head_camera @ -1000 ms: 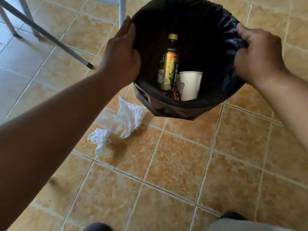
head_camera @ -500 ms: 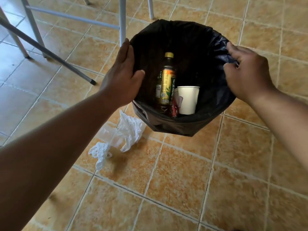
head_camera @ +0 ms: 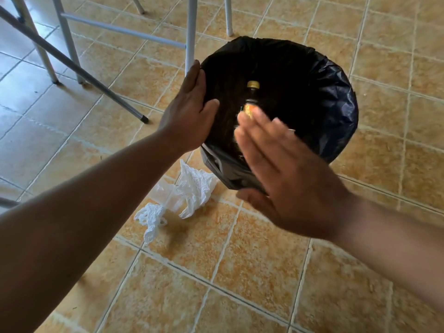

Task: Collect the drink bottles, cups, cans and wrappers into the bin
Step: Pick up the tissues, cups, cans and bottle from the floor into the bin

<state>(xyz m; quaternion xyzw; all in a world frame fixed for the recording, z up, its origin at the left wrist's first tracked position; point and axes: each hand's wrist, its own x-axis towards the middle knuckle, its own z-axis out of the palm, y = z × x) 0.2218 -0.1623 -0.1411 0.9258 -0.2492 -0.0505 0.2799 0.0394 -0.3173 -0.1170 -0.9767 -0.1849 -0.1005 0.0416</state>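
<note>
A round bin (head_camera: pixel 336 97) lined with a black bag stands on the tiled floor. Inside it a dark drink bottle (head_camera: pixel 252 92) with a yellow cap stands upright; its lower part and the rest of the contents are hidden behind my right hand. My left hand (head_camera: pixel 192 111) rests flat on the bin's left rim, fingers together, thumb over the edge. My right hand (head_camera: pixel 283 174) is blurred, open and empty, fingers spread, in front of the bin's near side and off the rim. A crumpled white plastic bag (head_camera: pixel 189 191) lies on the floor just left of the bin's base.
Grey metal table and chair legs (head_camera: pixel 191 32) stand right behind the bin's left side, with a slanted leg (head_camera: pixel 79 68) and crossbar further left. Tan tiled floor (head_camera: pixel 240 284) spreads in front and to the right.
My right hand has let go of the bin's right rim and swung left and toward me, open. The bin sits lower in view. My left hand stays on the left rim.
</note>
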